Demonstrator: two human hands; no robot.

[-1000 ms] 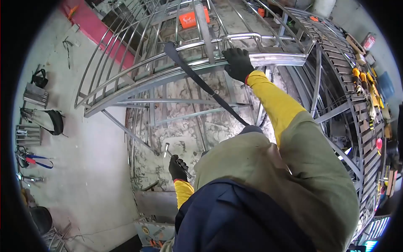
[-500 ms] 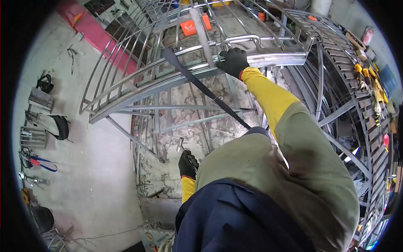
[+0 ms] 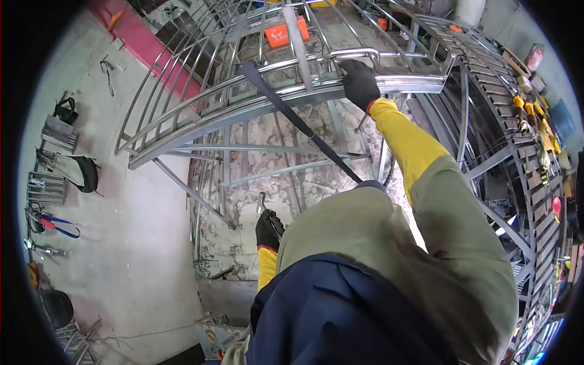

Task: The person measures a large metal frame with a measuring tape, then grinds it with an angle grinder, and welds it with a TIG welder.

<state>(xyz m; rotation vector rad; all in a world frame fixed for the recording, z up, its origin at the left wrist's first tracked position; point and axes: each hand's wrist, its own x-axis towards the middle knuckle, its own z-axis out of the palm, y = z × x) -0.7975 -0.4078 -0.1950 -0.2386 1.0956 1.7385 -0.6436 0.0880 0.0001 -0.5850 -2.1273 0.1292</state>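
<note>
Gloved in black, my left hand (image 3: 269, 230) is closed around a hammer (image 3: 261, 202), low and close to my body, with the metal head pointing up. My right hand (image 3: 360, 85), in a matching glove, reaches out to the polished metal frame (image 3: 401, 84). Its fingers curl over the upper tube beside a bent tube loop (image 3: 367, 52); the fingertips are partly hidden. Left of that hand, a flat upright bar (image 3: 298, 48) crosses the rails. A dark strap-like bar (image 3: 292, 115) runs from the rail down toward my body.
Grey support legs (image 3: 194, 191) stand beneath the frame. A slatted metal rack (image 3: 517, 121) with tools lies along the right side. An orange box (image 3: 285, 33) sits beyond the rails. Bags (image 3: 85, 173) and metal pieces line the pale floor at left.
My right hand has slid right along the rail, closer to the tube loop. The left hand keeps the hammer and has shifted slightly left and up.
</note>
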